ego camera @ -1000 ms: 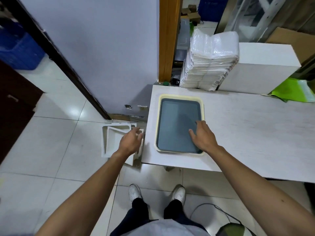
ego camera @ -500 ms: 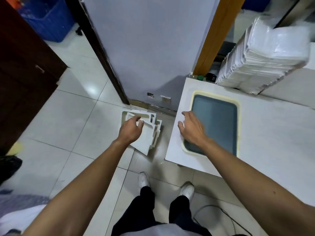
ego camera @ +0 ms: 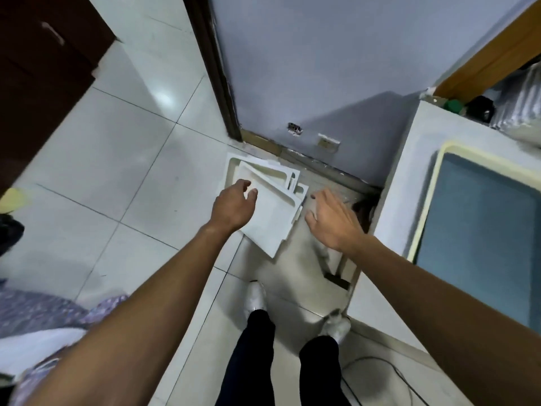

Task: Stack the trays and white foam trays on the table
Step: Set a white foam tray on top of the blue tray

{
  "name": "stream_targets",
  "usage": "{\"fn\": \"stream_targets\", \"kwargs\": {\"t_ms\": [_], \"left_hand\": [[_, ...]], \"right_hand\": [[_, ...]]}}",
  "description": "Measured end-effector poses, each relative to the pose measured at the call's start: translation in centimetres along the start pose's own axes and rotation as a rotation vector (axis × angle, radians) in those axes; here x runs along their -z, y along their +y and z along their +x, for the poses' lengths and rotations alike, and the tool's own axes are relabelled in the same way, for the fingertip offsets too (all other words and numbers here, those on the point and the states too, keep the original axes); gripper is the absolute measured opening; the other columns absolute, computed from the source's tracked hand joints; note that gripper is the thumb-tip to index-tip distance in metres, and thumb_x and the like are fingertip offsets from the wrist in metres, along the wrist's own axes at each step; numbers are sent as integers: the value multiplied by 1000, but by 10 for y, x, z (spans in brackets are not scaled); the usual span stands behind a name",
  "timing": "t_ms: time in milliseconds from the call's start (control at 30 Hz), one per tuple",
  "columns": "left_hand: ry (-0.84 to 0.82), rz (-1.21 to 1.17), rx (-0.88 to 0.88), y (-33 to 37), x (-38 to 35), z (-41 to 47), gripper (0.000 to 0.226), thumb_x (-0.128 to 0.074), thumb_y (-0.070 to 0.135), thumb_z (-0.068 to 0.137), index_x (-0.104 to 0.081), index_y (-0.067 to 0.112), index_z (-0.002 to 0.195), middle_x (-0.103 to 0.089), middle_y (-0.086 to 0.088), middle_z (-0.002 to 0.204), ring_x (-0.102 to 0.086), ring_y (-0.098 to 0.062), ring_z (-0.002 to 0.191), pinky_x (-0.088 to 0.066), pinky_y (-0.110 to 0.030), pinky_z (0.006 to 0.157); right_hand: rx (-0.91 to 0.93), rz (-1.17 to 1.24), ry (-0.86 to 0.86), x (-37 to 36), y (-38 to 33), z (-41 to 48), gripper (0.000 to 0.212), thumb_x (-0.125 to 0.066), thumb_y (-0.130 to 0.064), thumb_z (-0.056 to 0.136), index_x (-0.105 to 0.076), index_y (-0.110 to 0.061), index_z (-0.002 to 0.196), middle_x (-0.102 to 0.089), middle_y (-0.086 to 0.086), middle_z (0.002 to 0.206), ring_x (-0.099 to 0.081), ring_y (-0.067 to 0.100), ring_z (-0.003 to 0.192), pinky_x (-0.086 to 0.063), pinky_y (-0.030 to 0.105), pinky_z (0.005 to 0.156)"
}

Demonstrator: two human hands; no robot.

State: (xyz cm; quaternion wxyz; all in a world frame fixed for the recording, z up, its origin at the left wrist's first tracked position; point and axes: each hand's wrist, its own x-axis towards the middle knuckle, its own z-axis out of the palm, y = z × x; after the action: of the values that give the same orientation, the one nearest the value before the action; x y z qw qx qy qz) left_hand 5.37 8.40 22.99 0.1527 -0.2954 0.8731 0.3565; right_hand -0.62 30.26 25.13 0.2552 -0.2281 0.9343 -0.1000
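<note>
A loose pile of white foam trays [ego camera: 270, 212] lies on the tiled floor, left of the table and below the wall. My left hand [ego camera: 232, 205] is over the pile's left edge, fingers curled against the top foam tray; whether it grips it I cannot tell. My right hand [ego camera: 333, 219] hovers open just right of the pile, fingers spread, holding nothing. On the white table [ego camera: 392, 224] at the right lies a tray [ego camera: 480, 230] with a cream rim and a grey-blue inside.
A lilac wall with a dark door frame [ego camera: 216, 68] stands behind the pile. A dark wooden cabinet [ego camera: 38, 68] is at the far left. My feet in white shoes [ego camera: 256, 297] stand just below the pile. A cable [ego camera: 380, 376] lies on the floor.
My right hand has left the tray on the table and come down beside the foam pile. My left hand stays at the pile. The view has swung left and down toward the floor.
</note>
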Motion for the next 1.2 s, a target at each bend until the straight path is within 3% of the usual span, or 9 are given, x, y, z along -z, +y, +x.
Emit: {"fn": "stream_targets", "kwargs": {"t_ms": [267,433,600,767,867,1067,1200], "left_hand": [[-65,-44,114,-68,-81,67,45,-44,35,102,-49,15,142,-59,-5,139,-53,-26,127,-38,-34,102],[-82,-41,183,-102,-124,88,46,-44,33,102,-46,15,144,-47,-5,148,-46,-22,134,-32,-34,107],[-134,-76,240,-118,-169,104,46,-44,34,102,-44,17,145,-45,-5,148,-46,-22,134,-33,-34,107],[-135,-145,393,-132,-216,114,53,-46,29,98,-38,15,149,-42,-12,147,-48,-29,131,-36,-37,106],[-175,-167,472,-137,-237,108,56,-47,27,96,-34,15,150,-42,-15,146,-48,-31,130,-38,-38,104],[-268,-202,567,-148,-259,104,63,-46,27,96,-24,17,154,-45,-17,145,-47,-33,131,-39,-40,104],[-305,-204,555,-146,-255,102,66,-45,27,97,-18,20,157,-43,-17,146,-45,-33,132,-37,-39,104]], "right_hand": [[-42,-47,-82,-104,11,74,41,-45,-33,98,-44,-13,134,-51,7,130,-50,24,116,-45,40,92],[-114,-41,-114,-138,22,113,38,-47,-29,98,-46,-10,132,-52,9,128,-50,26,116,-44,42,94],[-145,-59,-75,-163,40,139,36,-48,-24,95,-49,-12,129,-55,6,124,-53,25,109,-48,42,91],[-130,-177,71,-183,56,158,33,-50,-26,96,-48,-15,127,-51,5,115,-53,20,96,-52,39,80],[-153,-151,41,-193,62,167,32,-48,-29,98,-47,-17,128,-50,6,116,-56,21,91,-54,41,79],[-204,19,-60,-201,56,186,42,-43,-21,100,-40,-17,141,-61,12,125,-61,36,108,-47,45,90],[-272,45,-45,-199,49,193,36,-44,-8,95,-49,-12,131,-65,12,120,-61,36,106,-42,37,80]]}}
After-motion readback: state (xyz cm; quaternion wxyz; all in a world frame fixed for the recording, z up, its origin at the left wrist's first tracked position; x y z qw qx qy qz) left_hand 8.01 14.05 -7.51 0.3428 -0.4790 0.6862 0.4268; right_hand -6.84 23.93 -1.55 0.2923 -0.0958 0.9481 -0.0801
